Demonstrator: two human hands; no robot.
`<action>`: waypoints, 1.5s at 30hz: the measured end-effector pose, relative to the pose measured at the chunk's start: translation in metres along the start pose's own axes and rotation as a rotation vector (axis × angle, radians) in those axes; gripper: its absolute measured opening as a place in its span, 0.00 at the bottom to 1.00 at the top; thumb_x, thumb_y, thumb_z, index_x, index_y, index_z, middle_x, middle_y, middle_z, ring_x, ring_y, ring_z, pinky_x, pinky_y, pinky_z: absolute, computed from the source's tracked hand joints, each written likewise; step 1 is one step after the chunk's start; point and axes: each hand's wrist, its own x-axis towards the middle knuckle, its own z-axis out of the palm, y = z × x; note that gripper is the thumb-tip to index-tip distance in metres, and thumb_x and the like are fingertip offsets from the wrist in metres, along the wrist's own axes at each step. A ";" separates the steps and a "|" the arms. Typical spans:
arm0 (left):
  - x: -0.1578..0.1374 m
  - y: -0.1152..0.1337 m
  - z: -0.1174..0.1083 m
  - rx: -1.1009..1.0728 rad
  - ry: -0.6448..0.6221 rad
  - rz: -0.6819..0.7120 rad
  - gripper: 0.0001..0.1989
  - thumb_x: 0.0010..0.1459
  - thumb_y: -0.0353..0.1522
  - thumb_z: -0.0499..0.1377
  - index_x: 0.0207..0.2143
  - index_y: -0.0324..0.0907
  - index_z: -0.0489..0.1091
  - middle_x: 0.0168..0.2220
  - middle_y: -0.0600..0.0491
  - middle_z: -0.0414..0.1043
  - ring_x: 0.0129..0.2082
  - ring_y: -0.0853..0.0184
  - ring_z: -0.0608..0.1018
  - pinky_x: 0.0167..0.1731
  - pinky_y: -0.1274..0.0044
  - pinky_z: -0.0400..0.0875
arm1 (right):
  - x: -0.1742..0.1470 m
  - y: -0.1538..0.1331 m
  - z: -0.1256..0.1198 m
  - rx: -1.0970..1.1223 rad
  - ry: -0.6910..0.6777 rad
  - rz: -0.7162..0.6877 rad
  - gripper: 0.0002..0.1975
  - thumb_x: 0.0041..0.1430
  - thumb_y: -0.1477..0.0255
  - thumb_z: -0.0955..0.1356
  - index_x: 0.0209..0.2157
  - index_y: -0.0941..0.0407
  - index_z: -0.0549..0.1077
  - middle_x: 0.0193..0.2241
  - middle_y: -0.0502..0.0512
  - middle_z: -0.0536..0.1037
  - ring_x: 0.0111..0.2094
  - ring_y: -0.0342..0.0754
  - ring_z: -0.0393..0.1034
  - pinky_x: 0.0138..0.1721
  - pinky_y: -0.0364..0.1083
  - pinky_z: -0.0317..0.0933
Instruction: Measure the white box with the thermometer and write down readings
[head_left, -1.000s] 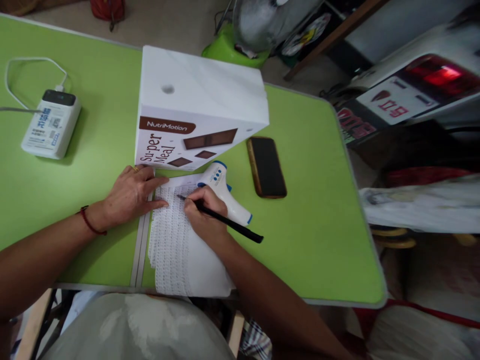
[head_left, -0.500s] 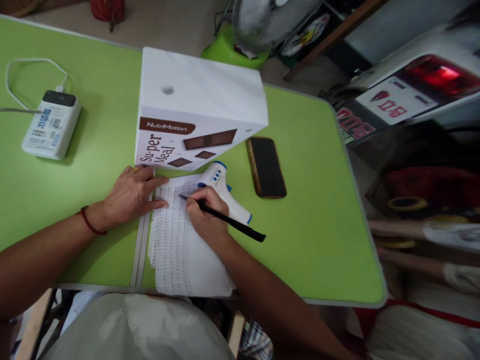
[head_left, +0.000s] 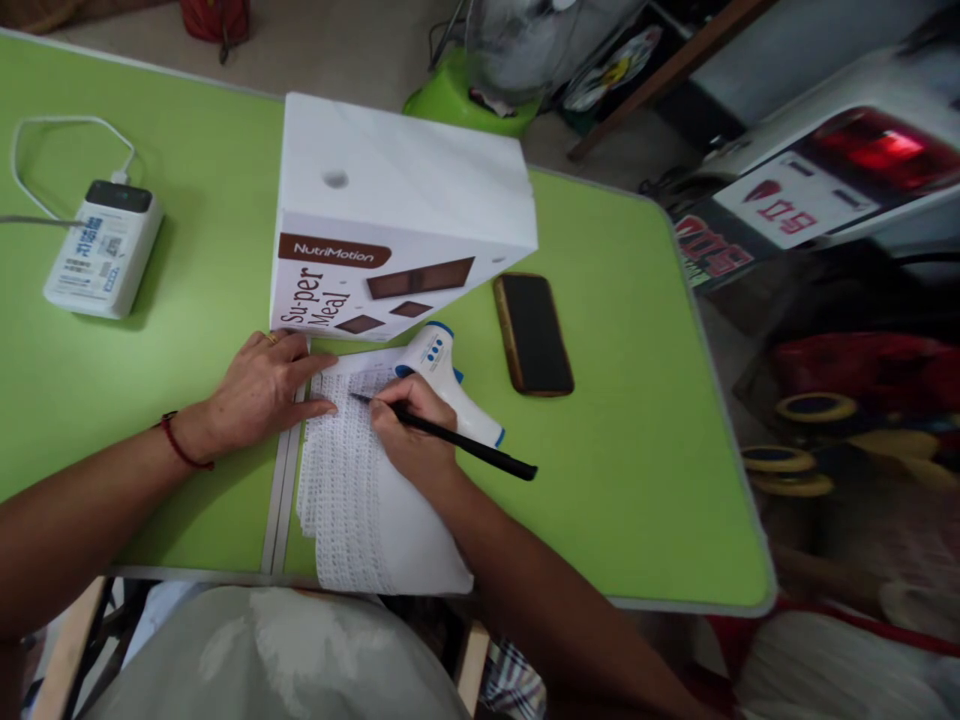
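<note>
My right hand [head_left: 412, 420] grips a black pen [head_left: 472, 448], its tip touching or just above a sheet of paper [head_left: 420, 540] covered on the left with dense handwritten columns. More sheets show beneath at the left edge. My left hand [head_left: 262, 390] lies with thumb and forefinger spread at the paper's upper left, touching it; nothing is held in it. Right by my right hand rests a white and blue forehead thermometer [head_left: 469, 415], partly covered by my fingers. A white NutriMotion box [head_left: 405, 170] stands just beyond the paper.
A phone [head_left: 534, 335] in a brown case lies right of the box on the green table [head_left: 637, 480]. A white power bank [head_left: 105, 250] with cables sits at left. Past the far edge stand a fan [head_left: 517, 50] and a white vehicle with a red tail light [head_left: 877, 150].
The pen tip has shifted slightly left on the paper, and the sheet's lower edge has moved a little right. At the right, a person's legs have moved out of their earlier place.
</note>
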 end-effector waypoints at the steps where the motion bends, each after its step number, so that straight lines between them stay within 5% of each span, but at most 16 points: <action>1: 0.000 0.000 0.000 -0.001 0.004 0.002 0.25 0.58 0.47 0.70 0.52 0.41 0.77 0.39 0.46 0.77 0.41 0.54 0.79 0.38 0.68 0.71 | 0.000 -0.001 0.000 -0.003 -0.007 -0.008 0.04 0.49 0.71 0.66 0.23 0.51 0.67 0.17 0.43 0.69 0.20 0.42 0.62 0.22 0.44 0.60; 45: 0.000 0.001 0.000 0.020 0.046 0.018 0.26 0.55 0.46 0.73 0.50 0.40 0.79 0.38 0.48 0.77 0.39 0.55 0.80 0.36 0.68 0.71 | 0.000 -0.003 0.000 -0.026 0.030 -0.022 0.05 0.48 0.72 0.65 0.21 0.51 0.65 0.16 0.43 0.67 0.19 0.41 0.60 0.21 0.43 0.57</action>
